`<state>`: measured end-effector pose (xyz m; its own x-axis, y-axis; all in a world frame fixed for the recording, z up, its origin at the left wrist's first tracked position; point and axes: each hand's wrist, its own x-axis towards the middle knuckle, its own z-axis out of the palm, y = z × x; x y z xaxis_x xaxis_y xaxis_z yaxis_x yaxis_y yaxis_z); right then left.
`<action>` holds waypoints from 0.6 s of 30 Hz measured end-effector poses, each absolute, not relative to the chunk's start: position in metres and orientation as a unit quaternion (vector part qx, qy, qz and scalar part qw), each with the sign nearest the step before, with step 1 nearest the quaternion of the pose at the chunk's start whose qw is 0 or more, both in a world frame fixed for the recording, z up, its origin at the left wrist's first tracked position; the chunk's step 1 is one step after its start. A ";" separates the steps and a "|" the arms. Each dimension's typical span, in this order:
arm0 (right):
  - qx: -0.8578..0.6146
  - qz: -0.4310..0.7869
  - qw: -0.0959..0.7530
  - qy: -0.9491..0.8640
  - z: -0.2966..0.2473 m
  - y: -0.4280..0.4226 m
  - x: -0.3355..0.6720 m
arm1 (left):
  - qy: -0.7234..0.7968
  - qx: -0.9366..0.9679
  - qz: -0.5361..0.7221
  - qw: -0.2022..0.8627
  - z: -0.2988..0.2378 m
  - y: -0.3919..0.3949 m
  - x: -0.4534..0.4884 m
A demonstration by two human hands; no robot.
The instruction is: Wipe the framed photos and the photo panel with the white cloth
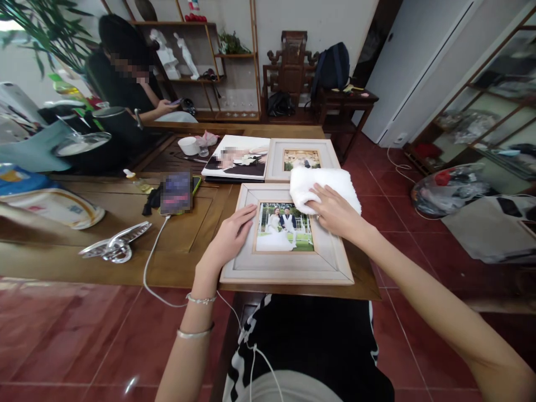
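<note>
Wooden tabletop (180,241) is used as the support; the picture frame (285,268) is laid flat at its near edge, presumably for easy reach. The frame's left border is touched by the left hand (231,235), fingers extended, nothing grasped, apparently for steadying. White cloth (307,180) is held by the right hand (336,212), fingers partly curled, over the upper right corner.

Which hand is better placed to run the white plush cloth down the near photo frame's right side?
Right, I'd judge: the right hand lies on the white plush cloth at the near photo frame's far right corner. The left hand rests without a cloth on the frame's left side.
</note>
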<state>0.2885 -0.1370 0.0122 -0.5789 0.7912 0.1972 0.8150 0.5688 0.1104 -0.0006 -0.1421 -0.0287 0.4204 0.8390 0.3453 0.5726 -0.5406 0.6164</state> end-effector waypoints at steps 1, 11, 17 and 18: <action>-0.449 -0.092 0.060 -0.887 0.013 -0.142 0.288 | 0.433 0.816 0.321 0.208 -0.029 -0.142 0.000; -0.441 -0.016 0.034 -0.896 0.029 -0.241 0.273 | 0.430 0.820 0.318 0.203 -0.028 -0.143 0.001; -0.419 0.029 0.069 -0.905 0.040 -0.288 0.265 | 0.429 0.821 0.319 0.201 -0.029 -0.142 0.001; -0.424 0.035 0.073 -0.902 0.040 -0.287 0.265 | 0.429 0.821 0.319 0.201 -0.029 -0.142 0.000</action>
